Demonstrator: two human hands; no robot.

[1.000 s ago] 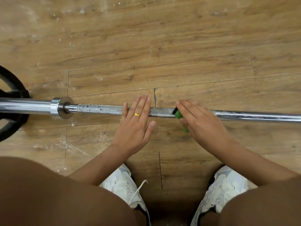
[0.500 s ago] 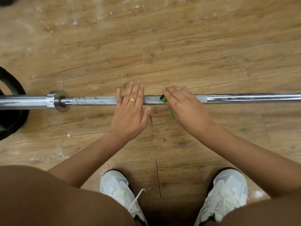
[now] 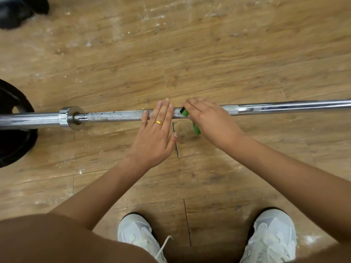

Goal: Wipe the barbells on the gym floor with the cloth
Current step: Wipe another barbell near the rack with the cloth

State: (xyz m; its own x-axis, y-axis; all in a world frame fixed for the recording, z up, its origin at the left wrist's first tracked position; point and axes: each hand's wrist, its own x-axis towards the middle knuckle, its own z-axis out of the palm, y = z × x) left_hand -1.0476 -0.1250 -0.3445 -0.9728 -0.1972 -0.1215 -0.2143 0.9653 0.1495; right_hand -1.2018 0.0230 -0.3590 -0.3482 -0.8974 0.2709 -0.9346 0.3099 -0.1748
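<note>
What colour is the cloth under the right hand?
The cloth is bright green, seen clearly in the head view.

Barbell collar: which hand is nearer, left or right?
Left. The left hand rests on the shaft, right of the collar; the right hand, holding the green cloth, is farther right.

The right hand hides most of a green object; the barbell exits both edges.
</note>
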